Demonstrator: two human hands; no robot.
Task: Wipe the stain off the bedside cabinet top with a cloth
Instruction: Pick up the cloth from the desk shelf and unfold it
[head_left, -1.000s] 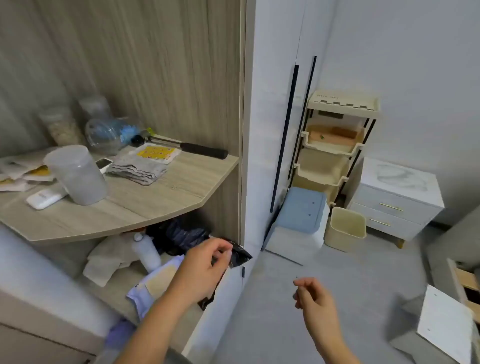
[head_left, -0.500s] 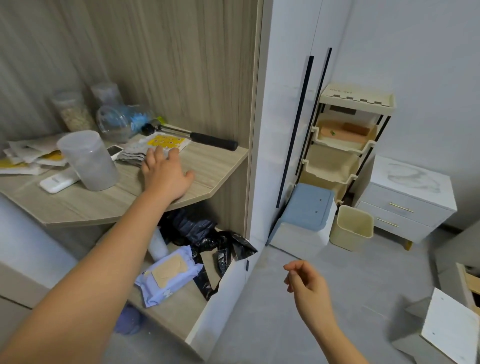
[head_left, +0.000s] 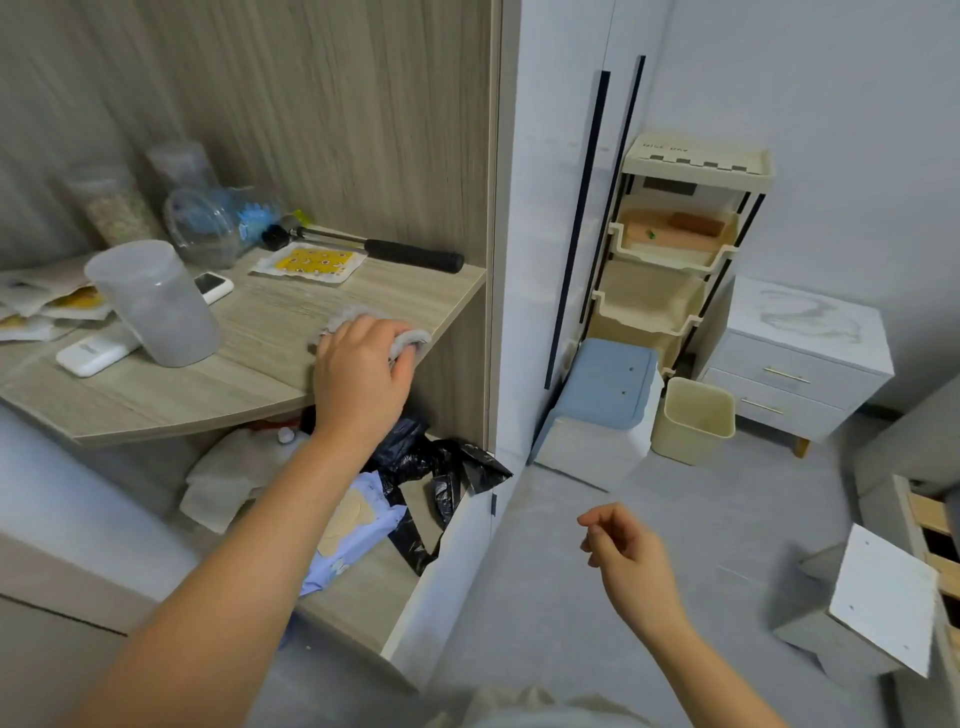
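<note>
Bunching a grey fabric cloth (head_left: 402, 336) at the front edge of the pale wood-grain shelf (head_left: 249, 364), the left hand (head_left: 361, 371) has its grip closed around it. The right hand (head_left: 626, 551) hangs loosely curled, holding nothing. Well apart, the white marble-topped bedside cabinet (head_left: 800, 358) shows its grey stain (head_left: 808, 317) unwiped; carrying and wiping remain.
</note>
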